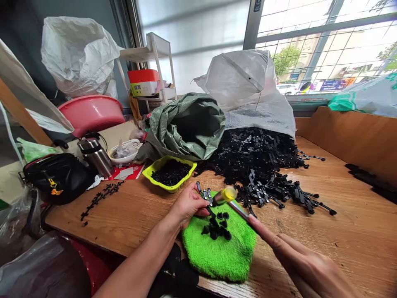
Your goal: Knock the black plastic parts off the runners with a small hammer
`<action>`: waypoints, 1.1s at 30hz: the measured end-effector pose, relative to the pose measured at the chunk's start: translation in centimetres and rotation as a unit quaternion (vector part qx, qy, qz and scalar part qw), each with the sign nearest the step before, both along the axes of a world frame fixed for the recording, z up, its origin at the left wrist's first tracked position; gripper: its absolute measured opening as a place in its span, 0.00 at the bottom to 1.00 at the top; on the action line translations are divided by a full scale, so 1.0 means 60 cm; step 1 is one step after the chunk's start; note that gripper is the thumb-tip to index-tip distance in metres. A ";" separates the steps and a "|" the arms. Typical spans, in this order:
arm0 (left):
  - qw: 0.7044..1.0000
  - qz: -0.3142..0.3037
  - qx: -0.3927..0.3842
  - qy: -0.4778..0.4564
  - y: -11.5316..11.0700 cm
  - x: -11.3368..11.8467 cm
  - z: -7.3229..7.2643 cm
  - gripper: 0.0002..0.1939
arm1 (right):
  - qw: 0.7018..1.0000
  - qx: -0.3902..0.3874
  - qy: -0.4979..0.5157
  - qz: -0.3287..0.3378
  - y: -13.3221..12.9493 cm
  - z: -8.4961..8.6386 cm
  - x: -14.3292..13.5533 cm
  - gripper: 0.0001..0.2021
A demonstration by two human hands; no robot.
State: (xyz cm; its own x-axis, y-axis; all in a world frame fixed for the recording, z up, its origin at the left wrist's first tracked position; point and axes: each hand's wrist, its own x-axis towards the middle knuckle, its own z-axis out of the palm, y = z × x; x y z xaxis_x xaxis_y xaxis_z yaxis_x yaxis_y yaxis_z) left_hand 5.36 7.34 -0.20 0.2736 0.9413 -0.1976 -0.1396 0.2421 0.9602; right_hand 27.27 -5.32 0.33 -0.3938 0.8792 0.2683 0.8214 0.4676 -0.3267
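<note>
My left hand [186, 203] pinches a black linked plastic strip [204, 193] with small metal rivets, over the back edge of a green fuzzy cloth [228, 260]. In my right hand [310, 265] is a small hammer [228, 193] with a yellow-tipped head and a metal shaft. My index finger stretches along its shaft, and the rest of the grip is partly hidden. The hammer head is right beside the strip; whether they touch, I cannot tell. Several small black caps with stems [217, 228] lie on the cloth, just in front of my left fingers.
Behind the cloth stands a yellow basket [148, 179] of small black parts. A large heap of black linked parts [257, 157] spills from a white sack [260, 111] beside a green sack [158, 128]. Leftward are a steel flask [96, 157], a black bag [58, 176] and a loose black strip [102, 198].
</note>
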 end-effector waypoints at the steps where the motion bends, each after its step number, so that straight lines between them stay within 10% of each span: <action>1: 1.000 0.001 0.002 0.003 0.000 0.000 0.000 0.21 | 1.000 0.000 -0.005 0.003 0.000 0.000 0.000 0.26; 12: 0.999 -0.022 0.024 0.030 0.005 -0.003 -0.008 0.19 | 0.999 0.028 -0.045 -0.006 0.006 -0.012 -0.006 0.28; 21: 0.994 0.003 -0.011 -0.108 0.014 -0.030 0.008 0.12 | 0.983 0.028 0.173 -0.053 -0.008 0.008 0.019 0.22; 33: 0.998 -0.057 0.007 -0.005 0.021 -0.060 0.023 0.08 | 0.980 -0.137 0.125 -0.067 -0.011 -0.040 0.067 0.22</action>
State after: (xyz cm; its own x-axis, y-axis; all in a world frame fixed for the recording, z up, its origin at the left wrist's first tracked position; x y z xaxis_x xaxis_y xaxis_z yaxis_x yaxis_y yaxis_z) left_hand 1.79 8.62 1.19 0.3811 0.9066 -0.1811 -0.1214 0.2432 0.9623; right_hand 31.29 -5.95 -2.08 -0.2225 0.9710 0.0878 0.7474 0.2277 -0.6241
